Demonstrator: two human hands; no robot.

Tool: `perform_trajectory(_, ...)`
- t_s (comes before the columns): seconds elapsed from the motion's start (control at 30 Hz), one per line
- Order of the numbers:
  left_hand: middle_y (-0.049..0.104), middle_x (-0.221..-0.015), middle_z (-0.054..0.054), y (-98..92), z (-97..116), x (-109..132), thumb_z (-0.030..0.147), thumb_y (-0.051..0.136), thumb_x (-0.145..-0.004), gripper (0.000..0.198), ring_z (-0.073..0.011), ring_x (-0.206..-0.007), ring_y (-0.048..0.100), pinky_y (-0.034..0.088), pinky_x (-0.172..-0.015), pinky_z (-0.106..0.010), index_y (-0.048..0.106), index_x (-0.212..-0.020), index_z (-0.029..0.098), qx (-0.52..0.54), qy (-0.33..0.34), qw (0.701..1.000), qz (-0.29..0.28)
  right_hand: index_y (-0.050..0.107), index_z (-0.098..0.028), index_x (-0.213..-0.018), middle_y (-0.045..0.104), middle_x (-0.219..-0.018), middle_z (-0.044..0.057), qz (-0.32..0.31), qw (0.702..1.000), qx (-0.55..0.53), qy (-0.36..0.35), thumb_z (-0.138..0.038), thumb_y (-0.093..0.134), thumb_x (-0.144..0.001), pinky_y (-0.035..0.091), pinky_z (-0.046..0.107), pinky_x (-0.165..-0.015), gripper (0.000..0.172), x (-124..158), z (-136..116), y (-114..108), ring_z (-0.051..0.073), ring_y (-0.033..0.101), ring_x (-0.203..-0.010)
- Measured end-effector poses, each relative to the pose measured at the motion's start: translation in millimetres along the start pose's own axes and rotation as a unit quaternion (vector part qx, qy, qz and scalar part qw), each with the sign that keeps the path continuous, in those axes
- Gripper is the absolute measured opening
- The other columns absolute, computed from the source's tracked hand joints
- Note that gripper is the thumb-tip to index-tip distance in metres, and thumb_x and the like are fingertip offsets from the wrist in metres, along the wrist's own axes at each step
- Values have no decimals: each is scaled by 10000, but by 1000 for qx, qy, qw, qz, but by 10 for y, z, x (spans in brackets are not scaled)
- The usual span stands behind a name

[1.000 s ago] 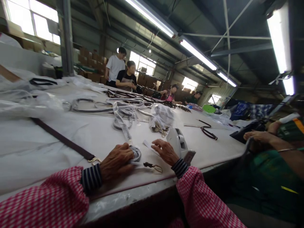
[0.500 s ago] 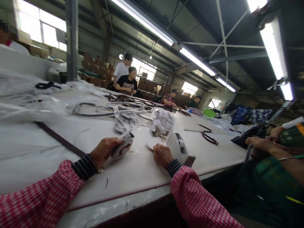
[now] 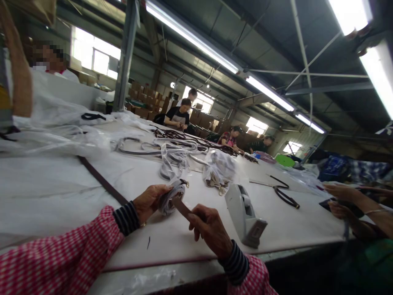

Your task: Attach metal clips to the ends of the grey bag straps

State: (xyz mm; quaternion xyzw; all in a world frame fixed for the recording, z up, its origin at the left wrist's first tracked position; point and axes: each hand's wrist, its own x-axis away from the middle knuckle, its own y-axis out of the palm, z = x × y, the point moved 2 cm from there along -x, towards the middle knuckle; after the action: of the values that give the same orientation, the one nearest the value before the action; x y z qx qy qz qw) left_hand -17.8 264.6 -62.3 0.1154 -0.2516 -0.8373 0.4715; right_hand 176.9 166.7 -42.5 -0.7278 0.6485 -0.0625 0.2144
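We hold a coiled grey strap (image 3: 167, 202) in our left hand (image 3: 150, 205), while our right hand (image 3: 211, 230) pinches a flat brown strip (image 3: 183, 208) whose far end reaches the coil. Nearby, a grey-white plastic tape dispenser (image 3: 238, 211) stands on the white bench (image 3: 285, 223), before a crumpled clear plastic bag (image 3: 220, 164).

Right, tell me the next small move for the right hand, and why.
I'd probably press the thin strip against the coil. The right hand holds one end, while the other end overlaps the coil in view, though whether it touches is unclear. The left hand grips the coil, which should brace it.
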Motion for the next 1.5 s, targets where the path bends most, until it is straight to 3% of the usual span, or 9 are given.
perform_trajectory(0.23, 726, -787, -96, 85, -11, 61, 484, 878, -657, 496, -147, -650, 591, 456, -600, -229, 754, -867, 52, -55, 33, 997, -30, 597, -153, -681, 621, -548, -10, 32, 999, -23, 34, -362, 653, -848, 318, 170, -347, 273, -55, 59, 112, 69, 467, -345)
perform_trajectory(0.53, 660, -716, -36, 59, -104, 40, 503, 852, -696, 438, -128, -612, 554, 413, -586, -233, 680, -793, 112, -88, 55, 993, -59, 584, -147, -653, 623, -546, 0, 90, 992, -71, 53, -449, 684, -839, 282, 168, -346, 369, -216, -109, 282, 54, 451, -343)
perform_trajectory(0.8, 678, -708, -43, 117, -89, 92, 474, 875, -678, 417, -135, -618, 567, 412, -596, -240, 701, -784, 110, -73, 45, 994, -66, 600, -143, -680, 603, -562, -9, 117, 990, -73, 4, -450, 688, -851, 322, 171, -372, 362, -174, -13, 301, 56, 465, -379)
perform_trajectory(1.0, 663, -639, -45, 123, -38, 128, 472, 853, -708, 400, -125, -576, 548, 388, -565, -230, 717, -727, 96, -116, 66, 990, -53, 615, -136, -758, 641, -624, 20, 93, 990, -107, 6, -511, 659, -870, 323, 167, -367, 394, -125, -57, 338, 75, 523, -405)
perform_trajectory(1.13, 718, -732, -79, 109, 20, 128, 448, 868, -694, 399, -137, -619, 589, 426, -611, -237, 748, -801, 83, -93, 57, 993, -37, 653, -142, -967, 664, -764, 46, 105, 987, -118, -1, -523, 559, -940, 395, 179, -392, 394, -37, -22, 175, 115, 598, -520)
perform_trajectory(1.2, 745, -799, -102, 111, 28, 131, 436, 900, -647, 423, -155, -655, 620, 453, -646, -253, 754, -825, 81, -71, 38, 996, -29, 637, -161, -1081, 665, -834, 47, 136, 988, -73, -31, -424, 555, -952, 415, 186, -408, 304, -1, 43, 51, 121, 607, -562)
perform_trajectory(1.3, 741, -790, -102, 132, 23, 149, 446, 900, -633, 428, -160, -651, 614, 439, -636, -258, 743, -800, 84, -76, 29, 996, -25, 599, -203, -1229, 676, -982, 65, 168, 968, 108, -154, -224, 567, -933, 505, 224, -531, 299, 55, 79, -44, 137, 636, -670)
perform_trajectory(1.4, 661, -668, -34, 167, 40, 183, 475, 838, -691, 396, -124, -577, 519, 343, -573, -242, 712, -753, 105, -144, 49, 988, -22, 607, -223, -1271, 672, -1106, 96, 143, 892, 297, -311, -95, 526, -946, 554, 278, -721, 359, 136, -3, 45, 177, 667, -857)
perform_trajectory(1.5, 594, -667, -4, 220, 90, 229, 471, 762, -751, 340, -147, -627, 491, 329, -601, -269, 684, -729, 141, -287, 110, 951, -25, 669, -207, -1155, 688, -1084, 103, 122, 832, 371, -395, -45, 495, -966, 541, 283, -748, 303, 211, -102, 184, 190, 661, -904)
